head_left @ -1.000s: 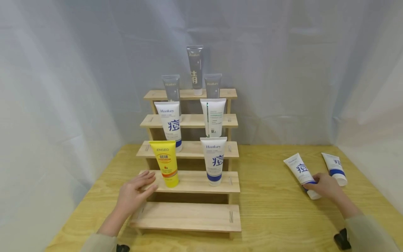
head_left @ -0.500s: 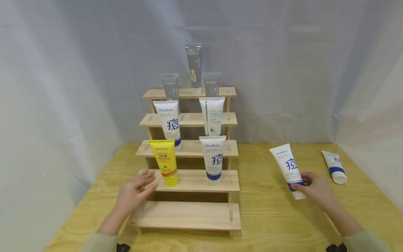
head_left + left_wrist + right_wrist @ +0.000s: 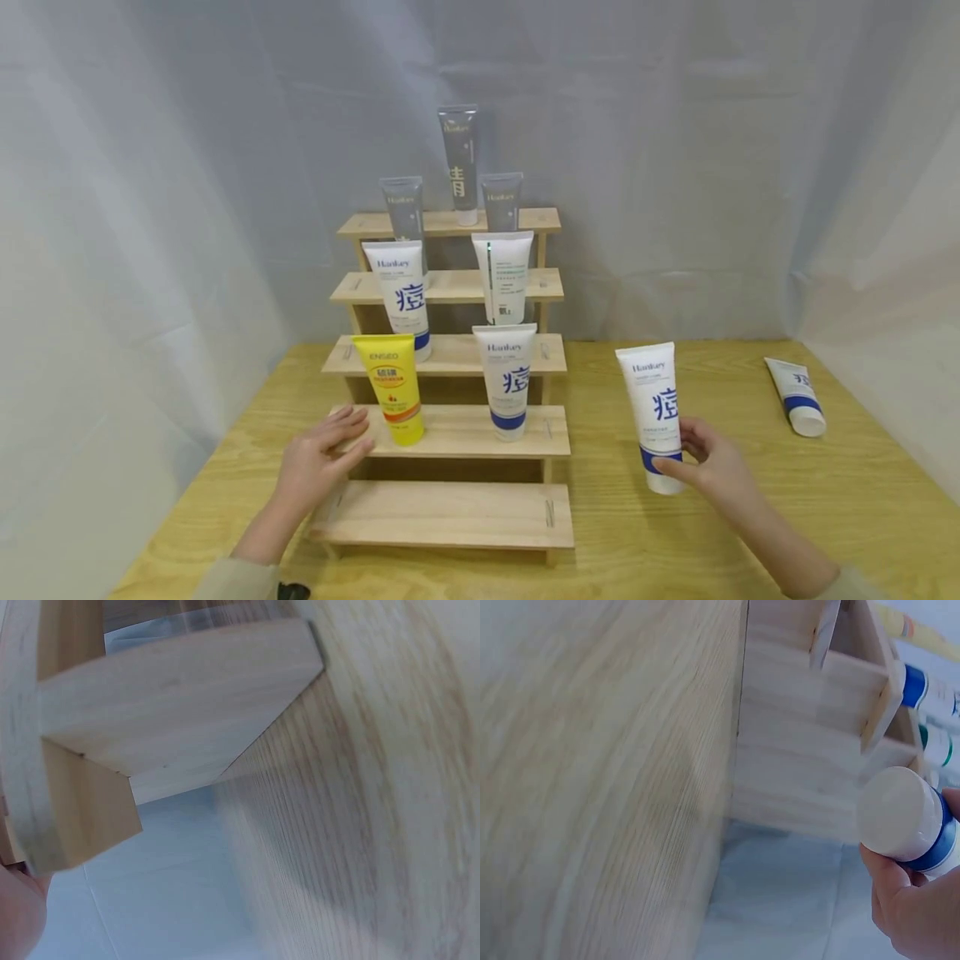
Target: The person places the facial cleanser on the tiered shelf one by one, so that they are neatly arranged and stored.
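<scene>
My right hand (image 3: pixel 712 471) pinches a white squeeze tube (image 3: pixel 649 392) with a blue band near its cap. The tube stands nearly upright, cap down, above the table right of the stand. In the right wrist view its white cap (image 3: pixel 898 814) shows beside my thumb and fingers. My left hand (image 3: pixel 318 454) rests on the left end of a step of the wooden tiered stand (image 3: pixel 450 512), next to a yellow tube (image 3: pixel 393 392). The left wrist view shows the stand's side panel (image 3: pixel 172 705), with a bit of the hand (image 3: pixel 19 911) at the edge.
Another white tube (image 3: pixel 507 383) stands on the same step as the yellow one. Higher steps hold more white tubes (image 3: pixel 401 292) and grey tubes (image 3: pixel 459 162). One white tube (image 3: pixel 797 396) lies on the table (image 3: pixel 750 533) at the far right. A pale curtain (image 3: pixel 675 167) hangs behind.
My right hand has lifted the white tube off the table, moved it left toward the stand and turned it nearly upright. My left hand has stayed at the step.
</scene>
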Action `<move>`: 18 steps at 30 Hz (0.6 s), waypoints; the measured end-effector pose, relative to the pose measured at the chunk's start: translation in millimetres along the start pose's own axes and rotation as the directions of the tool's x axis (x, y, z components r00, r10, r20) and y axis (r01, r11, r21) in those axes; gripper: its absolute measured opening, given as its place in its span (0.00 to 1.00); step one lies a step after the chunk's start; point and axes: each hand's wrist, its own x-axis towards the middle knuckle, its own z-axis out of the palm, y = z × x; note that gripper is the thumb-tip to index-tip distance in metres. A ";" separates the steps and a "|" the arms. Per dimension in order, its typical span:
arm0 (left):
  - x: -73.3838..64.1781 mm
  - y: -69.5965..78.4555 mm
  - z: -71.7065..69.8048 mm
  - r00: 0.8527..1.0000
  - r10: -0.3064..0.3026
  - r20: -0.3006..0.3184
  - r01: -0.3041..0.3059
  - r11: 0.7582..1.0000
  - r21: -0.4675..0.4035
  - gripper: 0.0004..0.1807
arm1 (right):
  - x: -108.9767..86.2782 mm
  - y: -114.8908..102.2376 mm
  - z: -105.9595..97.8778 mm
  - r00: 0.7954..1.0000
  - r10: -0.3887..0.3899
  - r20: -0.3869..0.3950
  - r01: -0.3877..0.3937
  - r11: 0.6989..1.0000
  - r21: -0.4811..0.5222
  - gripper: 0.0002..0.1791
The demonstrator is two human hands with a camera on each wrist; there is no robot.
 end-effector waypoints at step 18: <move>0.8 1.8 -0.3 1.000 -0.013 0.002 0.013 1.000 -0.012 0.15 | -22.5 -27.8 49.5 0.994 -0.082 0.067 0.064 0.970 0.233 0.33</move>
